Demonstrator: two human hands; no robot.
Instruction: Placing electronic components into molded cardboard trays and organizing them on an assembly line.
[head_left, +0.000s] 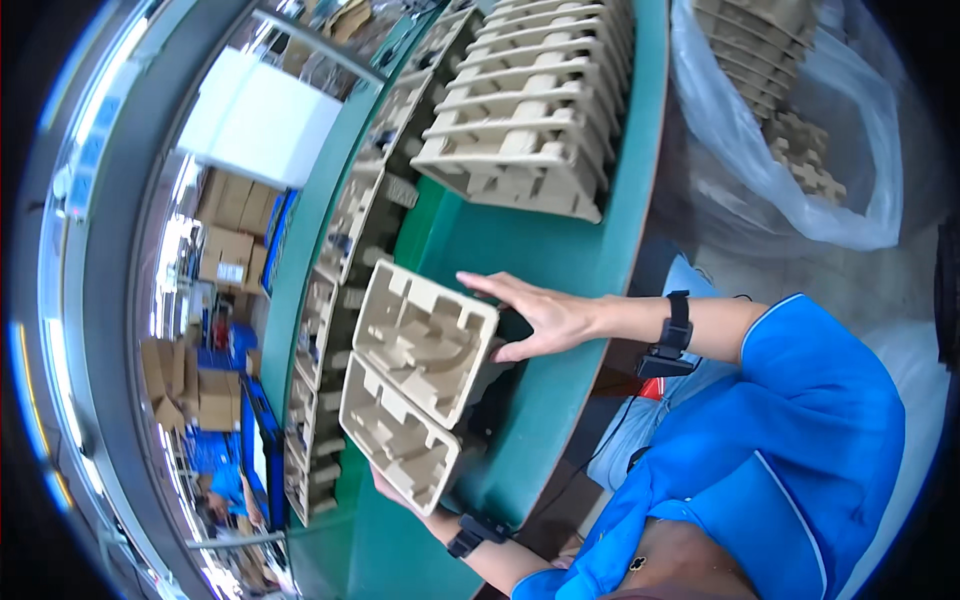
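Steadying, as I judge it: beige two-section tray (412, 375) tilted over the green bench (555, 402), my right hand (545, 318) spread open at its right edge, left hand (395, 488) mostly hidden at its near end, grip untellable. Next calls for two-sided support.

A long workbench with a smooth green top (590, 240) runs beneath the hands (545, 320), and pale grey floor (870, 290) lies past its near edge. Beyond the hands stand a white rectangular panel (255, 115), stacked brown cardboard boxes (230, 250) and a bright white strip light (100, 100).
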